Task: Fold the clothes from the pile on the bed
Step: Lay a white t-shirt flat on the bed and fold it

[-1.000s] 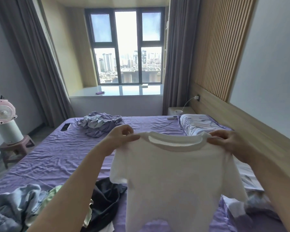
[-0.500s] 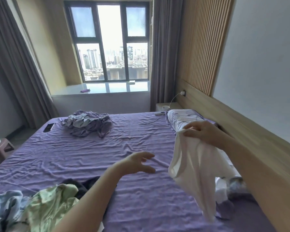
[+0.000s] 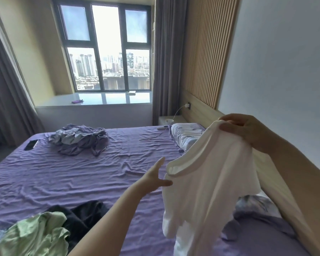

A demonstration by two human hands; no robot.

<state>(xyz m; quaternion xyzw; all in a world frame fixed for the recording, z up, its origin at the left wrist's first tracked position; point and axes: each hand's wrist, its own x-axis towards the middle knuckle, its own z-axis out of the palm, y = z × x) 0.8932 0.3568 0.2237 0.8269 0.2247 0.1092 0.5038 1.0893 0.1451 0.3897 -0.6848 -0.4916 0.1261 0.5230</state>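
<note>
A white T-shirt (image 3: 209,180) hangs in the air over the right side of the purple bed (image 3: 67,174). My right hand (image 3: 242,130) pinches it at one shoulder, held high. My left hand (image 3: 155,176) is open, fingers spread, just left of the shirt's collar, and grips nothing. The clothes pile (image 3: 39,233) lies at the near left: a light green garment, a dark one and a bit of pale blue fabric. The shirt's lower part drops past the bottom edge of the view.
A second crumpled purple-grey heap (image 3: 79,138) lies at the far side of the bed, with a black phone (image 3: 30,145) near the far left edge. Patterned pillows (image 3: 185,135) line the wooden headboard (image 3: 266,169) on the right. A window sill (image 3: 100,100) runs behind the bed.
A second ago both hands held the shirt spread by its shoulders. My left hand let go, and the shirt now hangs from my right hand alone, raised higher, with my left hand moved up close to the collar.
</note>
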